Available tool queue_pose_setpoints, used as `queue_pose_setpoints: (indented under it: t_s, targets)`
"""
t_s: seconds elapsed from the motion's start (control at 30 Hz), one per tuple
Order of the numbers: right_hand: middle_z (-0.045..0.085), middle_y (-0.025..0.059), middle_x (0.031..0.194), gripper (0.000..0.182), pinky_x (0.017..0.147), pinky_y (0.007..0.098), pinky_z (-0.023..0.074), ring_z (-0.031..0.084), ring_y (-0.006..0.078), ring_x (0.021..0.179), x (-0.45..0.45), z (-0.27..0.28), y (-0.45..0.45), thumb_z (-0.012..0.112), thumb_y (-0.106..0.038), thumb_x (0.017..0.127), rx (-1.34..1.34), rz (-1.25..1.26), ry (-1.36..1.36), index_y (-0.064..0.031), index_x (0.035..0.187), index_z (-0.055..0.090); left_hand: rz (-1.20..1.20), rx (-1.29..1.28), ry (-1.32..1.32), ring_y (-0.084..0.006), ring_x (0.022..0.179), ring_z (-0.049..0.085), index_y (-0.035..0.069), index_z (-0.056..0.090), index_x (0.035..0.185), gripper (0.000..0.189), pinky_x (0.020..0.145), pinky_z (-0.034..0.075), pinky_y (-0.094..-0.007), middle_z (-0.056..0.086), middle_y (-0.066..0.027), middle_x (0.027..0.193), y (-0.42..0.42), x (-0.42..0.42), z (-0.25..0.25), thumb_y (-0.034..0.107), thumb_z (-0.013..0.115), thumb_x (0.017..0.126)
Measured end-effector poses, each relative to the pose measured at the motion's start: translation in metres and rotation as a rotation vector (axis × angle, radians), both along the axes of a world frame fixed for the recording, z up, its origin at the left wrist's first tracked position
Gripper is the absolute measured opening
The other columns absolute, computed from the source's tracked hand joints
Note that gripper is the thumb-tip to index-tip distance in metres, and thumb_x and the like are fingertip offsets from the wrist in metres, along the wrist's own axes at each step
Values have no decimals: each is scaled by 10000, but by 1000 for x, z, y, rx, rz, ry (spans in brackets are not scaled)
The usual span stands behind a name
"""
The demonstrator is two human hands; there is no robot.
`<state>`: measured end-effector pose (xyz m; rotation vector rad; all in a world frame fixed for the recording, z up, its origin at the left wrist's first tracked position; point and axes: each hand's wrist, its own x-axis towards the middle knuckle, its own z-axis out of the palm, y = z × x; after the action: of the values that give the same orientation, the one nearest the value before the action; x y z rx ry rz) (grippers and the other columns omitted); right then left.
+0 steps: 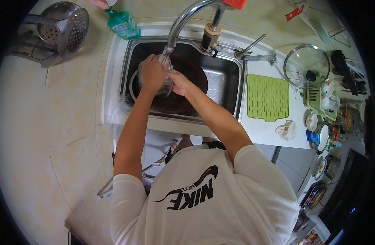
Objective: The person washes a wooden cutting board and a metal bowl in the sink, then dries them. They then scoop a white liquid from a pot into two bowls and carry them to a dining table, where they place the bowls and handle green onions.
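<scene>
Under the spout of the chrome faucet point(175, 30), a clear glass bowl point(166, 90) is held tilted over the sink point(240, 82). My left hand point(153, 73) lies over the bowl's upper part, close to the faucet's outlet, its fingers partly hidden by the spout and running water. My right hand point(180, 83) grips the bowl's right edge. Beneath both hands a large dark round pan or basin point(201, 76) rests in the sink, and the rim of a pale container point(131, 87) shows to the left of the bowl.
A green dish soap bottle point(123, 24) stands behind the sink's left corner. Right of the sink lie a green draining mat point(268, 98) and a crumpled white cloth point(287, 130). Farther right are a glass lid point(307, 65) and a dish rack point(316, 99). Metal strainers point(74, 33) hang at upper left.
</scene>
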<state>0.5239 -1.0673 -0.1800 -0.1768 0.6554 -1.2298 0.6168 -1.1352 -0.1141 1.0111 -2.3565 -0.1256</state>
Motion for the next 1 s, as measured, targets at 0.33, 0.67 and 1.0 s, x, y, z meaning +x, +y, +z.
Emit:
queue_pose_setpoints:
  t_s: [0.33, 0.67, 1.0]
  targets:
    - [607, 94, 1079, 411, 919, 411, 447, 593, 251, 986, -21, 5, 1, 547, -389, 890, 66, -56, -256, -30, 1088, 554, 447, 1490, 652, -228, 1091, 512, 97, 622, 1111, 462, 932, 361, -347, 584, -51, 1153, -74, 60, -49, 468, 553, 845]
    - [622, 116, 1027, 247, 876, 372, 484, 614, 259, 933, -4, -12, -35, 461, -230, 941, 150, -472, -442, -22, 1047, 543, 760, 1469, 1072, -213, 1133, 445, 140, 511, 1209, 434, 951, 321, -424, 543, -22, 1189, 3, 55, -84, 414, 521, 873]
    - [560, 90, 1161, 406, 778, 402, 529, 615, 230, 906, -28, -53, 16, 464, -401, 927, 414, -347, -112, -114, 1214, 475, 437, 1754, 1446, -271, 1144, 487, 13, 463, 1235, 348, 1000, 371, -426, 509, -120, 1255, -11, 57, -85, 172, 487, 927]
